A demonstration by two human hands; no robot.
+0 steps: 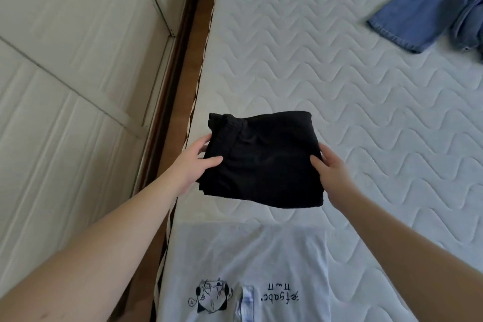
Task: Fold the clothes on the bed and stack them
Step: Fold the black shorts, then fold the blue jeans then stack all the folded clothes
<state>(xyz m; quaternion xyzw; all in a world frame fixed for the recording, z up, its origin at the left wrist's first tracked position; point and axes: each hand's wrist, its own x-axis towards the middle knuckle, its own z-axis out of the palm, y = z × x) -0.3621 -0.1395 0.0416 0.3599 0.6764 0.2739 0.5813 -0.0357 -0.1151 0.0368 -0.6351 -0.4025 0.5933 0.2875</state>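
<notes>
a white printed t-shirt [248,269] lies flat at the mattress's [339,112] near edge. just beyond, left hand [194,165] and right hand [330,170] each pinch a side of the folded black garment [261,159], apparently lifted; uneven grip could spill its folds. jeans [431,8] lie unfolded at the far right.

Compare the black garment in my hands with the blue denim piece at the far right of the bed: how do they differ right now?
The black garment is folded into a compact rectangle; the blue denim piece lies loose and unfolded. The black one is gripped at its sides by the left hand and the right hand; the denim lies untouched on the mattress, partly out of frame. The black one is near, the denim far. Both are plain and unprinted.
</notes>
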